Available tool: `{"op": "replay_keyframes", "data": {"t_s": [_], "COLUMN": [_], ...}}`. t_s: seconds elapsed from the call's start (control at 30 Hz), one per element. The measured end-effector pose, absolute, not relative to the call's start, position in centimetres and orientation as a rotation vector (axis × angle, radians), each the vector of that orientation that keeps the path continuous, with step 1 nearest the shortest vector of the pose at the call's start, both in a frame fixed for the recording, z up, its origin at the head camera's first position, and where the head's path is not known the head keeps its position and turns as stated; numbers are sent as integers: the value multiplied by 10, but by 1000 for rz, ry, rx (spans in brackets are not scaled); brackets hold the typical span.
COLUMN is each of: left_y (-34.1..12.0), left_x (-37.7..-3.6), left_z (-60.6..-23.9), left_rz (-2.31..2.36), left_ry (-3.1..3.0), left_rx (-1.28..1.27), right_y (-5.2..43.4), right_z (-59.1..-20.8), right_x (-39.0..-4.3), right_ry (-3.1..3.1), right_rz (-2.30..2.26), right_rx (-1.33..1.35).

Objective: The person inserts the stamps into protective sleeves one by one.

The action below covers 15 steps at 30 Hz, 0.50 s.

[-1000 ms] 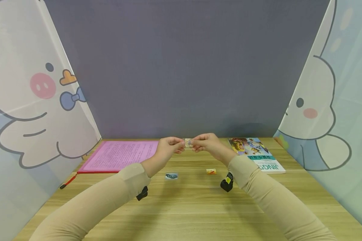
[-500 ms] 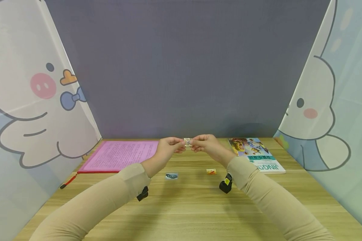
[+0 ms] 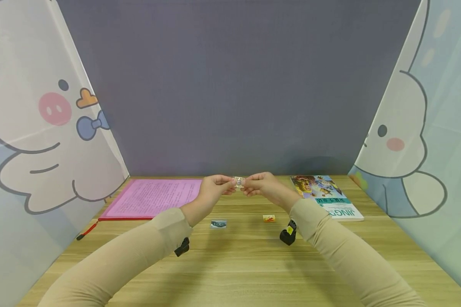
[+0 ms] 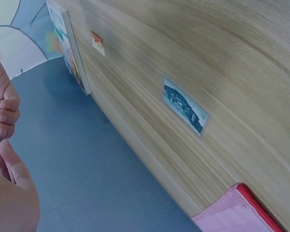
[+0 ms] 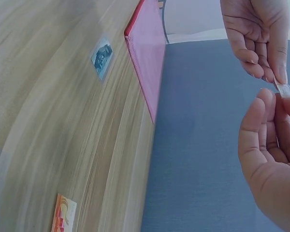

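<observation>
Both hands pinch one small clear-sleeved stamp [image 3: 238, 182] between thumb and fingertips, the left hand [image 3: 214, 186] on its left edge and the right hand [image 3: 264, 184] on its right edge, holding it in the air above the far middle of the wooden table [image 3: 246, 264]. In the right wrist view the stamp [image 5: 283, 90] shows as a thin pale sliver caught between the two sets of fingertips; its printed face cannot be read there. Grey partition wall [image 3: 230, 85] closes the back of the table, and cartoon-printed side panels stand at the left [image 3: 42, 119] and right [image 3: 415, 140]. A pink sheet with a red edge [image 3: 153, 197] lies flat at the far left of the table, beside the left forearm. A picture book [image 3: 325, 196] lies flat at the far right, near the right forearm. Beige sleeves cover both arms, each with a small black wrist device, one under the left forearm [image 3: 182, 247] and one under the right [image 3: 288, 233]. On the table, below and nearer than the raised hands, a dark blue-grey stamp [image 3: 218, 224] lies to the left and an orange stamp [image 3: 269, 218] to the right, well apart from each other and untouched. A red and black pen [image 3: 86, 232] lies at the left edge by the pink sheet's corner.
</observation>
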<state>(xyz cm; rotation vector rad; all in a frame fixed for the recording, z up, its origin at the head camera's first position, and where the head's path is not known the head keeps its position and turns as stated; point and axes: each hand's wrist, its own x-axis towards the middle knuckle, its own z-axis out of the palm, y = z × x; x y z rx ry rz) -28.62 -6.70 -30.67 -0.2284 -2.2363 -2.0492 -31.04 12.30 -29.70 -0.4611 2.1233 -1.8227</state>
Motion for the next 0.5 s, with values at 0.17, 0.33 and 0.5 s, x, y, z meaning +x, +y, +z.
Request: {"op": "replay_keyframes", "data": {"t_s": [0.17,0.33,0.5], "left_y": [-67,-67,-66], "left_x": [-285,-285,-286], "left_z": [-307,-306,-306], "left_rz": [-2048,-2062,-2070], "left_ry": [-2263,-2268,-2265], "left_rx": [-219,-215,-207], "right_y": [124,124,124], "right_z": [-298,-300,-301], "right_x": [-312,-312,-312], "right_ry": [2156,2152,2149], "right_rz": [-1819,-1846,-1857], "right_rx": [-453,-444,-448]}}
